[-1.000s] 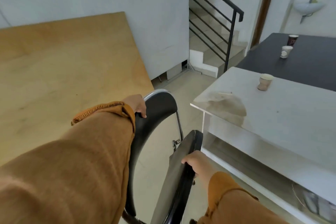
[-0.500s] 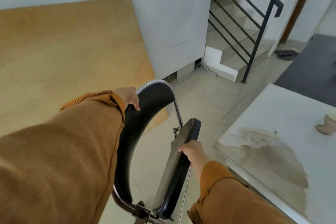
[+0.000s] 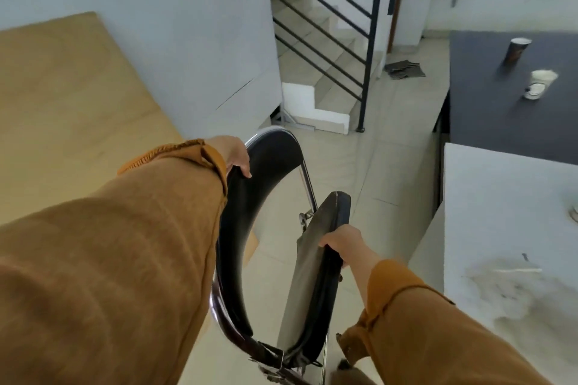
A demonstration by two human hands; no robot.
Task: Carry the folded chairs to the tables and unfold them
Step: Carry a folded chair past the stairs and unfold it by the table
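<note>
- While both hands hold it, the folding chair (image 3: pixel 237 275) is over the tiled floor (image 3: pixel 359 172) just left of the white desk (image 3: pixel 500 212), between that desk and the wooden desk (image 3: pixel 62 97) farther left.
- Backrest (image 3: pixel 269 172): curved, glossy black vinyl, edged by a bright chrome tube.
- Seat (image 3: pixel 309 284): flat padded slab with a black rim and a dull grey underside, scuffed at its far corner.
- The seat is tipped up on edge, close beside the backrest. Its long axis runs from near the person away toward the stairs (image 3: pixel 328 50) beyond the white desk's far-left corner. The hinged end is low and near, the free end high and far.
- Left hand (image 3: pixel 234 153): fingers (image 3: pixel 244 167) curled over the backrest's top edge, gripping it.
- Right hand (image 3: pixel 342 244): fingers wrapped round the seat's rim, about midway along.
- Sleeves (image 3: pixel 140 244): mustard, coarse weave.
- The white desk is matte, with a grey-brown stain (image 3: pixel 506 297).
- At its far edge is a dark desk (image 3: pixel 500 122) with a tall dark cup (image 3: pixel 517 51) and a white cup (image 3: pixel 539 84), apart.
- Cannot tell whether the chair's feet touch the floor.
</note>
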